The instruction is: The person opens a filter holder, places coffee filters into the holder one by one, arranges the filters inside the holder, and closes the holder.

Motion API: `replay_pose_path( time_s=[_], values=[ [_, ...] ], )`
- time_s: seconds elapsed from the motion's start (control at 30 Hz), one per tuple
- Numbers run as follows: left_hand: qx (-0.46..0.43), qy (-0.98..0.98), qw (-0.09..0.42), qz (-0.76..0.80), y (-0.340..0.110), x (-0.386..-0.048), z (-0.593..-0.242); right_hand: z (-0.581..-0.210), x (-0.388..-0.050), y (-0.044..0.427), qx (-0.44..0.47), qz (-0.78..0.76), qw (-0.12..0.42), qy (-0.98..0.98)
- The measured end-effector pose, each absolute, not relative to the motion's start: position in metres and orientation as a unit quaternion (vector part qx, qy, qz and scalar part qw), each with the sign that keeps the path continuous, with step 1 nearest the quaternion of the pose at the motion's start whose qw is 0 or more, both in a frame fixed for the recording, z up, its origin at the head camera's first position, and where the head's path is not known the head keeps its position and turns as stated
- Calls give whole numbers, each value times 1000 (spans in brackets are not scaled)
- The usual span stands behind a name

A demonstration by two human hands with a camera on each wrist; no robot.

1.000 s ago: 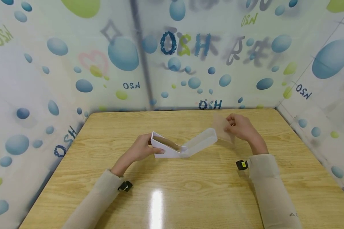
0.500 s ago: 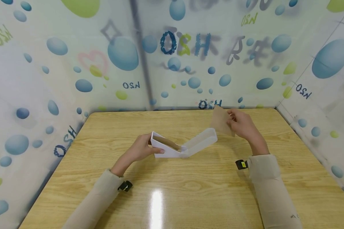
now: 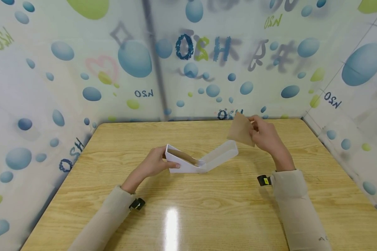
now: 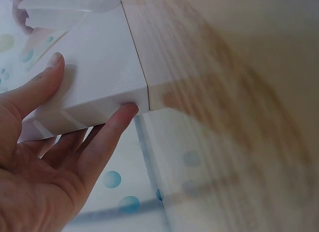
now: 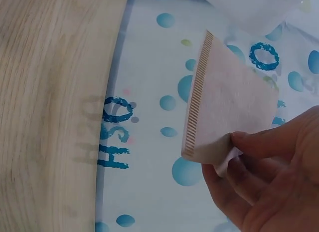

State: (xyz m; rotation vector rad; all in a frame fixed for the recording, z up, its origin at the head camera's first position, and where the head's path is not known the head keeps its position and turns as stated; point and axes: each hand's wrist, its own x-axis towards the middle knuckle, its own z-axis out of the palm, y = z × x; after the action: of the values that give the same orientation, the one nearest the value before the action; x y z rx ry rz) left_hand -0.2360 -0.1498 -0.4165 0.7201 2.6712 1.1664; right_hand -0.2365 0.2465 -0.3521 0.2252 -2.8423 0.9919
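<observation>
A white box [image 3: 183, 166] stands on the table, its translucent lid [image 3: 220, 155] swung back to the right. My left hand [image 3: 152, 162] grips the box's left end, thumb on the near side; in the left wrist view the fingers lie along the narrow end wall of the box [image 4: 94, 57]. Inside, brown paper filters [image 3: 182, 155] show through the opening. A single brown paper coffee filter [image 3: 239, 130] is pinched at its right edge between thumb and fingers of my right hand [image 3: 266, 135], raised beyond the lid. The right wrist view shows a crimped seam down this filter [image 5: 234, 92].
The wooden table [image 3: 207, 216] reaches back to a wall hanging [image 3: 207, 76] printed with blue and green bubbles. Dark wrist cameras [image 3: 264, 180] sit at both cuffs. The upright lid lies between the box and my right hand.
My right hand has risen slightly and moved back, lifting the coffee filter higher and turning its flat face more into sight. The left hand and the box have stayed put.
</observation>
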Motion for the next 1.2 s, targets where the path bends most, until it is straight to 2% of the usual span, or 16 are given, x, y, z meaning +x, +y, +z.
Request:
replay_pose_path(
  time_s=[0.6,1.2],
  values=[
    [237,889,76,386,-151,-235,-417,-335,-221,232,98,336,129,-928],
    [239,888,74,386,-151,-237,-417,-334,-216,217,132,338,206,-909]
  ],
)
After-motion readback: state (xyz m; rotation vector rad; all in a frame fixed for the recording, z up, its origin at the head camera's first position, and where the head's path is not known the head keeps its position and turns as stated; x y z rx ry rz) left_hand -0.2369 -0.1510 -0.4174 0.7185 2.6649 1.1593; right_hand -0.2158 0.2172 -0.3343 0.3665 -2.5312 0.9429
